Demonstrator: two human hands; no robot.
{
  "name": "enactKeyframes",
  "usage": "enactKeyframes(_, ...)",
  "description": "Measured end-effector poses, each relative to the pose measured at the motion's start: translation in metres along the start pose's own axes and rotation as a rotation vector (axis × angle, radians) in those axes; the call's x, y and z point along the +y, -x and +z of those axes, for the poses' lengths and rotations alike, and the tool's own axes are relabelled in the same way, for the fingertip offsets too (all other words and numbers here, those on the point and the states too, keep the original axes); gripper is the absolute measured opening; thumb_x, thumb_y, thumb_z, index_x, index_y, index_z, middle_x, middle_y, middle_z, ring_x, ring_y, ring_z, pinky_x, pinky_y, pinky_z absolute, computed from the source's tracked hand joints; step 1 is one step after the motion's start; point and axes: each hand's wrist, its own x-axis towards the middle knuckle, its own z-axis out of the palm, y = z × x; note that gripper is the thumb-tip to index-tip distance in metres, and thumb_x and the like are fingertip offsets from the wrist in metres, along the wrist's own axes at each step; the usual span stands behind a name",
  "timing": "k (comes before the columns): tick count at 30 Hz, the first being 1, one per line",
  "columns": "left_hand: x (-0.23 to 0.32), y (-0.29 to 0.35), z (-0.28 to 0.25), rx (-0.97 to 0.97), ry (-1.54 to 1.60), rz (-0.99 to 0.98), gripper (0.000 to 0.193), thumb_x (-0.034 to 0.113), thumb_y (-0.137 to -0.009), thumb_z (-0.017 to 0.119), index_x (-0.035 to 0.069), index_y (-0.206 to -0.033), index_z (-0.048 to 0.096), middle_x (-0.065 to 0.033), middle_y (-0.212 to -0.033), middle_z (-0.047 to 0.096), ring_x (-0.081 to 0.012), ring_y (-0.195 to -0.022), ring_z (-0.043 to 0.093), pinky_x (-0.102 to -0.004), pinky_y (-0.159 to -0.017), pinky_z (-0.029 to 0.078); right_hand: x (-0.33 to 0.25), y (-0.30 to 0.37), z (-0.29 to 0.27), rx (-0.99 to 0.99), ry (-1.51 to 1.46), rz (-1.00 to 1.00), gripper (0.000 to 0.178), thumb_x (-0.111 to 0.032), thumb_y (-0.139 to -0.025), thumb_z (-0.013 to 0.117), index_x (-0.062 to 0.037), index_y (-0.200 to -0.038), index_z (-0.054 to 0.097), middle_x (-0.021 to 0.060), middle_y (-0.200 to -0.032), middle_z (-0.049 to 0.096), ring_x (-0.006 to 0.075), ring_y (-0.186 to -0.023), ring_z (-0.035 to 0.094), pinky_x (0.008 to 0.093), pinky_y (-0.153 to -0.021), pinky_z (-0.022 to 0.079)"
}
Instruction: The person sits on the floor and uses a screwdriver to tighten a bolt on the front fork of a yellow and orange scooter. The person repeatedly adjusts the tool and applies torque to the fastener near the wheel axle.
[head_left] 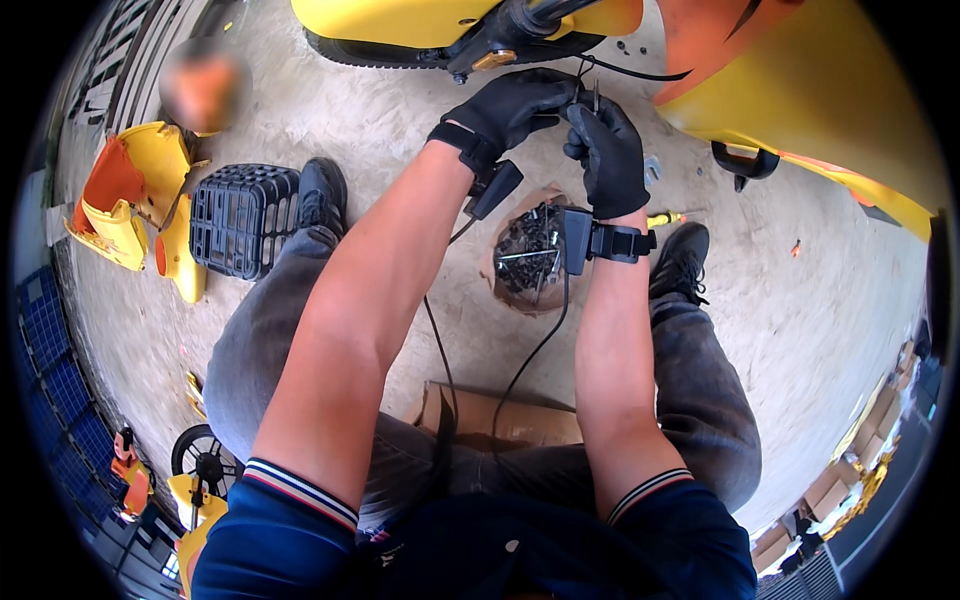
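Both of my hands wear black gloves and meet close together just below the yellow scooter's wheel. My left hand (520, 105) reaches in from the left, fingertips pinched on a thin black cable (640, 74) that loops up and runs right toward the orange and yellow bodywork. My right hand (612, 155) is closed beside it, thumb up. A slim metal tip (597, 95) sticks up from its fingers; the rest of that piece is hidden in the glove. Beneath the hands, an open bag of dark screws and bolts (528, 250) lies on the floor.
Overhead are the scooter's tyre (375, 52) and yellow-orange body panel (830, 80). A black plastic crate (240, 220) stands by my left shoe, near loose yellow panels (125, 200). A yellow-handled screwdriver (665, 219) lies by my right shoe. Cardboard (510, 420) lies beneath me.
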Motion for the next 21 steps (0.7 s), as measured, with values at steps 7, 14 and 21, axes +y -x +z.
enactKeyframes(7,0.025,-0.003,0.005,0.089,0.282,-0.317,0.031,0.019,-0.089,0.059,0.004,-0.116,0.056,-0.0107,-0.113,0.06,-0.0217,-0.101,0.059,-0.0313,-0.09,0.048,0.008,-0.004,-0.008,0.022,-0.102,0.061,0.023,-0.012,-0.085,0.063,-0.002,-0.105,0.06,0.0022,-0.081,0.062,0.0063,-0.06,0.048,0.0197,-0.053,0.041)
enactKeyframes(14,0.032,-0.011,0.012,0.178,0.63,-0.535,0.031,0.023,-0.092,0.056,0.0,-0.113,0.058,-0.0073,-0.106,0.062,-0.0145,-0.095,0.06,-0.0289,-0.089,0.049,0.007,-0.001,-0.005,0.046,-0.007,0.033,0.022,-0.011,-0.086,0.062,-0.0013,-0.105,0.06,0.0026,-0.079,0.061,0.0065,-0.061,0.048,0.02,-0.053,0.04)
enactKeyframes(21,0.029,-0.013,0.002,0.114,0.584,-0.446,0.028,0.014,-0.087,0.061,-0.001,-0.111,0.057,-0.0087,-0.102,0.063,-0.0177,-0.094,0.06,-0.0286,-0.086,0.049,-0.009,0.008,0.003,0.068,0.04,0.095,0.025,-0.018,-0.089,0.058,-0.0021,-0.108,0.059,0.0021,-0.08,0.059,0.0088,-0.066,0.053,0.0229,-0.056,0.045)
